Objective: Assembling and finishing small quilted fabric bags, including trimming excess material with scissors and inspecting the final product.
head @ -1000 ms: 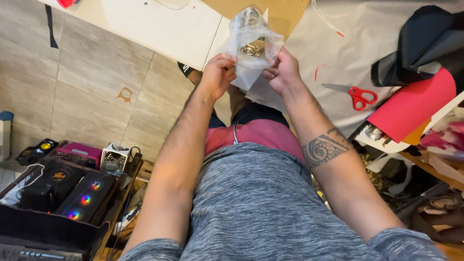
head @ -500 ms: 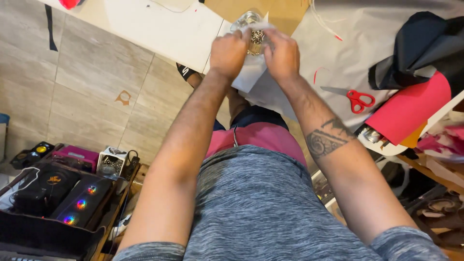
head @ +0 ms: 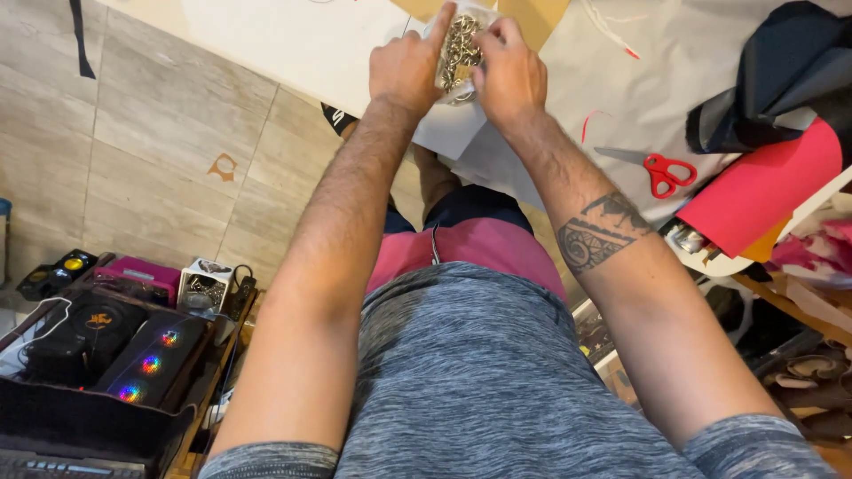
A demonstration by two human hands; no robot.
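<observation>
Item: clear bag (head: pixel 459 49) of small metal rings and clasps, sitting between your two hands, raised at the top of the view over the grey sheet (head: pixel 710 53).

Left hand (head: pixel 410 69): you are reaching it forward on a straight arm, back of the hand up, forefinger stretched along the bag's left edge, the other fingers curling onto the plastic and pinching it.

Right hand (head: pixel 508 75): you are holding it just beside the left, knuckles up, fingers (head: pixel 489 37) bending over the bag's right side and gripping it. A dark band tattoo is showing on that forearm.

Surroundings:
- Red-handled scissors (head: pixel 652 168) lying on the grey sheet, right of your right forearm, well apart from the bag.
- Red sheet (head: pixel 754 191) lying tilted at the right, with black fabric (head: pixel 781 71) bunching above it.
- Brown card (head: pixel 541 13) poking out behind the bag at the top edge.
- White sheet (head: pixel 293 44) lying left of your hands, over the tiled floor (head: pixel 133 151).
- Black speaker (head: pixel 146 364) with coloured lights sitting at lower left, a pink box (head: pixel 142 273) behind it.

Your forearms are covering your lap; the bag's lower part is hidden behind your hands.
</observation>
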